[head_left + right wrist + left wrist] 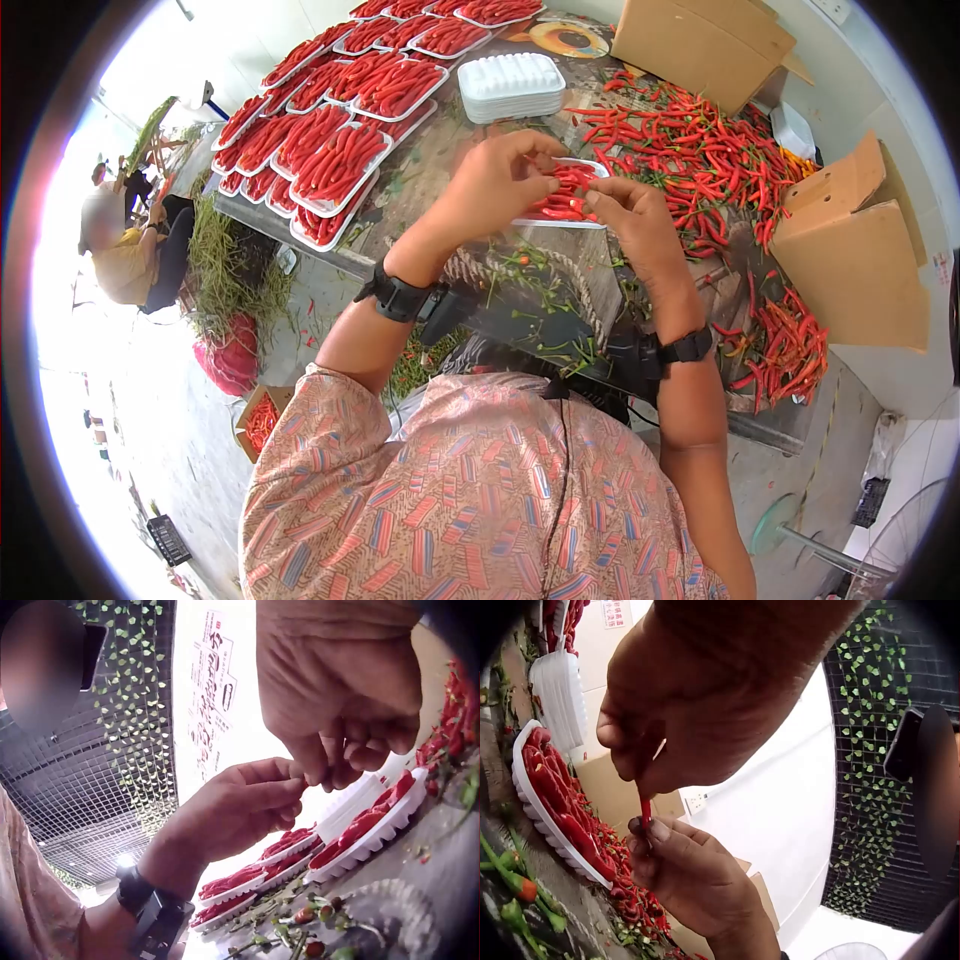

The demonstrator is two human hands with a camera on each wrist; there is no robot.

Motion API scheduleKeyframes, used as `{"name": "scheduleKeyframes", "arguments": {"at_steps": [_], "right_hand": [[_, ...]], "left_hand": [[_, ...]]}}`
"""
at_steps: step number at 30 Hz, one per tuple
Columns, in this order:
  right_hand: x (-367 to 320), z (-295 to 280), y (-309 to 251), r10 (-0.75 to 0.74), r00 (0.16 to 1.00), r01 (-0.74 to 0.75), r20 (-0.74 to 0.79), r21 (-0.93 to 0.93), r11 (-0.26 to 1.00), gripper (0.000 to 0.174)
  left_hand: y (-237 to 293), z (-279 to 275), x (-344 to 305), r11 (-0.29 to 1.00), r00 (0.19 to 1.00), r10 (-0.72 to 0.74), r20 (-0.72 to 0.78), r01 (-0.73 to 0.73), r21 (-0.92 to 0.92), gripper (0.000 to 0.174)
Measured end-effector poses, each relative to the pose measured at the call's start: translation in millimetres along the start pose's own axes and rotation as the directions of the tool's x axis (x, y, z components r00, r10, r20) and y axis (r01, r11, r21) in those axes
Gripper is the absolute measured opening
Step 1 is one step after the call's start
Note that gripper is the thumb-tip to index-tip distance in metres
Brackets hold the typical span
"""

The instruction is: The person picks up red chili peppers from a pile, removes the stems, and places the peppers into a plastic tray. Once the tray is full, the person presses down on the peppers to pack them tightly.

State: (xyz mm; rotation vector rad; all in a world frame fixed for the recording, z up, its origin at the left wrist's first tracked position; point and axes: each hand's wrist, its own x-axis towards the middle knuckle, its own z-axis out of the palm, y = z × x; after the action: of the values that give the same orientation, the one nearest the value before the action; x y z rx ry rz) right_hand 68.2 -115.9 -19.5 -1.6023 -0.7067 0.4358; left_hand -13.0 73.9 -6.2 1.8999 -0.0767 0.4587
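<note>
Both hands are raised over a white foam tray point(560, 222) partly filled with red chili peppers point(572, 182). My left hand point(495, 185) pinches one red chili pepper point(646, 808) between thumb and fingers. The lower end of that chili is between the thumb and fingertip of my right hand point(645, 225). In the left wrist view the chili stands nearly upright between the two hands. The right wrist view has the fingertips of both hands meeting, with the chili mostly hidden behind them. Beneath the hands, the tray's chilies point(364, 825) lie lengthwise in a row.
Filled chili trays point(340, 165) are stacked at the left. A pile of empty foam trays point(512, 85) stands behind the hands. Loose chilies point(690, 150) spread at the right beside cardboard boxes point(850, 240). Green stems and a rope point(590, 290) lie near the front edge. Another person point(130, 260) sits at far left.
</note>
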Motion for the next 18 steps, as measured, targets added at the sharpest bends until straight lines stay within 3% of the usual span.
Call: {"name": "scheduleKeyframes", "arguments": {"at_steps": [5, 9, 11, 12, 14, 15, 17, 18], "right_hand": [[1, -1, 12, 0.032, 0.989, -0.041, 0.147, 0.064, 0.997, 0.023], [-1, 2, 8, -0.017, 0.99, 0.013, 0.142, 0.032, 0.999, 0.023], [-2, 0, 8, -0.018, 0.994, 0.02, 0.108, -0.02, 1.0, 0.023], [-3, -1, 7, -0.02, 0.997, 0.026, 0.08, -0.075, 0.997, 0.023], [-5, -10, 3, -0.007, 1.0, 0.008, 0.007, -0.07, 0.997, 0.022], [-6, -15, 1, 0.004, 0.998, -0.008, -0.061, -0.071, 0.997, 0.022], [-5, -26, 3, -0.006, 0.991, -0.004, -0.133, -0.077, 0.997, 0.023], [-4, -30, 2, -0.018, 0.98, 0.001, -0.2, -0.088, 0.996, 0.024]], "left_hand": [[-3, 8, -5, 0.97, 0.986, -0.1, 0.137, 0.127, -0.209, 0.018], [-1, 13, -4, 0.972, 0.988, -0.109, 0.11, 0.129, -0.197, 0.016], [3, 13, -3, 0.998, 0.998, -0.037, 0.05, 0.039, -0.039, 0.014], [5, 12, -2, 0.999, 0.998, -0.038, 0.056, 0.04, -0.035, 0.014], [7, 6, 1, 0.979, 0.998, -0.059, 0.02, 0.054, 0.197, 0.014], [7, 3, 3, 0.979, 0.998, -0.06, 0.025, 0.054, 0.199, 0.014], [8, -2, 6, 0.858, 0.991, 0.033, 0.132, -0.096, 0.505, 0.017], [5, -1, 6, 0.857, 0.99, 0.034, 0.139, -0.1, 0.505, 0.017]]}}
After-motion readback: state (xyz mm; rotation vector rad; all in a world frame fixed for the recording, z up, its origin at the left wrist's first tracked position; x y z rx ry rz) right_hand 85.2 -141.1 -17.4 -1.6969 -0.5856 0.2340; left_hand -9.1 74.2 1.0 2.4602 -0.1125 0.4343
